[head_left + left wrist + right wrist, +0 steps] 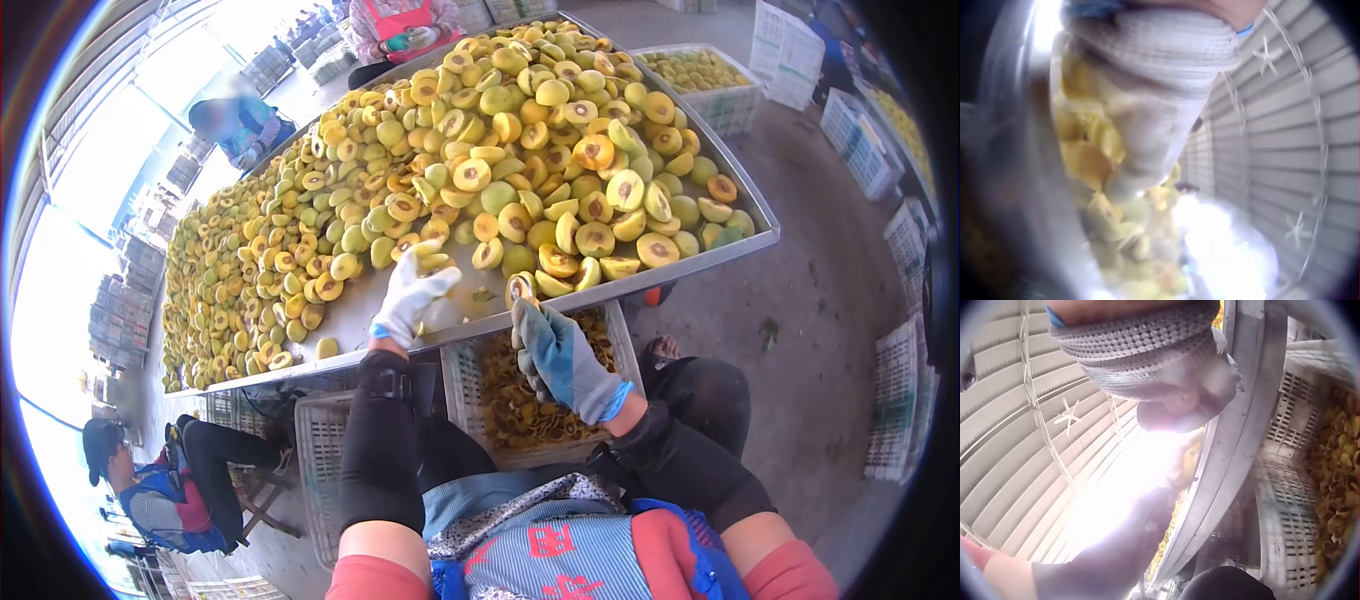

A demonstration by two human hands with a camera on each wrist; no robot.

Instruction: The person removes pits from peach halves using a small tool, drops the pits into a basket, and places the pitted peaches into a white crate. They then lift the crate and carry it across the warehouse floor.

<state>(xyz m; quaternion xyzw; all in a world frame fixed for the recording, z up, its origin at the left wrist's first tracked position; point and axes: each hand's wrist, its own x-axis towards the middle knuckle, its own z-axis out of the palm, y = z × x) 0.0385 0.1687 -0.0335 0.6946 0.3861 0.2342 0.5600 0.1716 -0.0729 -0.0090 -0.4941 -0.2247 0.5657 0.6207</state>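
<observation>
In the head view my left hand (412, 295), in a white glove, reaches over the near edge of the fruit pile. Its fingers and thumb close around a yellow fruit half (434, 263); the left wrist view is blurred, with yellow pieces (1088, 164) beside the glove. My right hand (565, 358), in a grey-and-blue glove, is at the table's front rim. It pinches a halved fruit (520, 287), its dark brown centre facing up, between thumb and fingers. Glare and the glove hide that fruit in the right wrist view.
A metal-rimmed table (690, 262) bears a heap of halved yellow-green fruit (470, 175). Below its front edge stands a plastic crate (462, 395) of brownish scraps (530, 405). Another crate (320, 470) stands left of it. A seated person (165, 500) is at the left; others work across the table.
</observation>
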